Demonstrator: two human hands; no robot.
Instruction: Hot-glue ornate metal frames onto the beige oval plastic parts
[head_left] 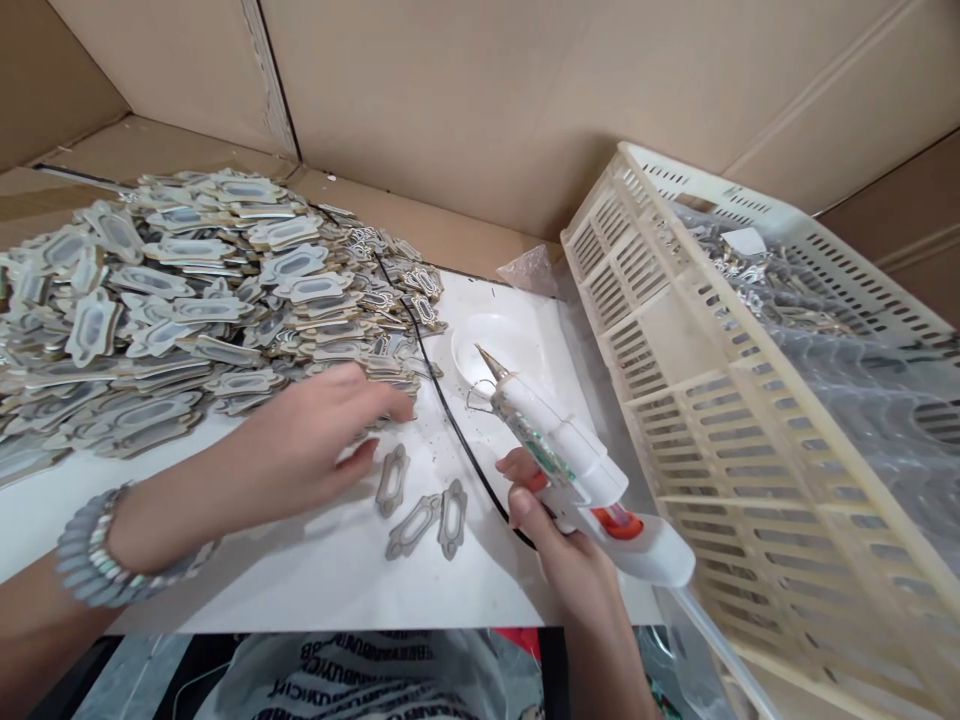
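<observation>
My right hand [559, 530] grips a white hot glue gun [559, 440], its brass nozzle pointing up and left over a round white dish [495, 345]. A clear glue stick [724, 645] sticks out of the gun's rear. At the edge of a large heap of flat grey frame-shaped pieces [187, 300], my left hand [322, 430] reaches with thumb and index finger apart; its other fingers are partly hidden, and nothing shows between the visible ones. Close by on the white tabletop [300, 560] lie three loose grey frame pieces [415, 525], each with a long opening.
On the right stands a cream plastic crate [675, 370] holding clear wavy plastic trays [855, 390] and small metal parts. A black cable [450, 405] crosses the tabletop beside the heap. Cardboard walls [450, 110] enclose the back, with a scrap of clear plastic [529, 270] near them.
</observation>
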